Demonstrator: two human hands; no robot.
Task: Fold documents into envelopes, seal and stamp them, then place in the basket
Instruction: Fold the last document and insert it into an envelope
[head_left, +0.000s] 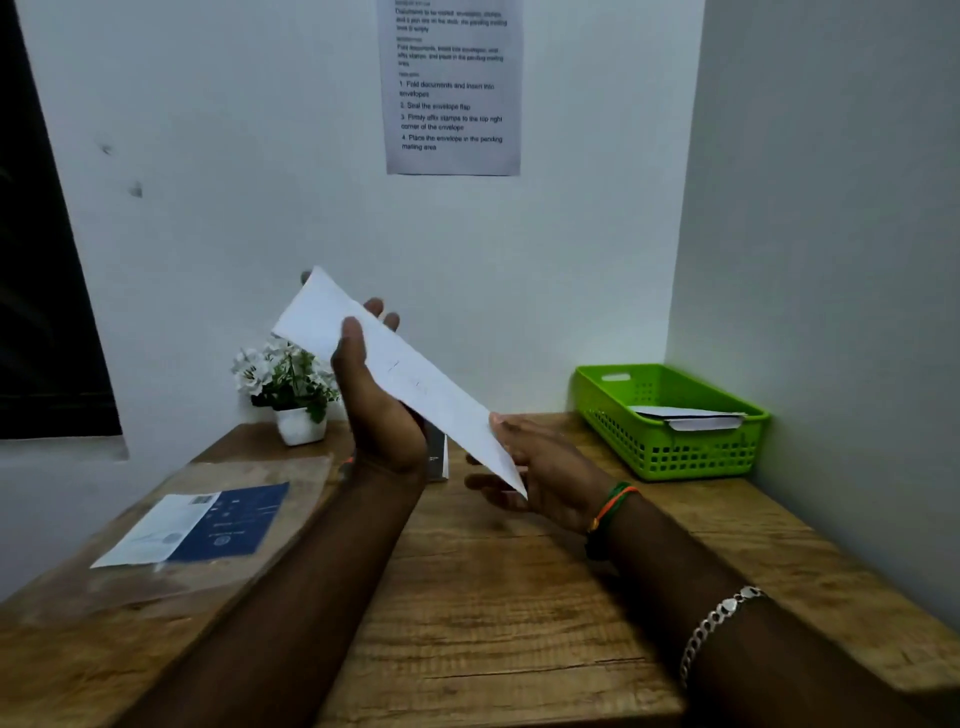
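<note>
A long white envelope (400, 374) is held up in the air above the wooden desk (493, 597), tilted from upper left down to lower right. My left hand (376, 410) grips its middle from below, thumb on the near face. My right hand (545, 478) holds the lower right corner. The green plastic basket (670, 452) stands at the back right of the desk, apart from both hands. White envelopes (696, 418) lie inside it.
A clear plastic sleeve with a blue and white sheet (202, 525) lies on the left of the desk. A small potted plant (291, 389) stands at the back left. A dark small object (436, 457) sits behind my hands. An instruction sheet (452, 88) hangs on the wall.
</note>
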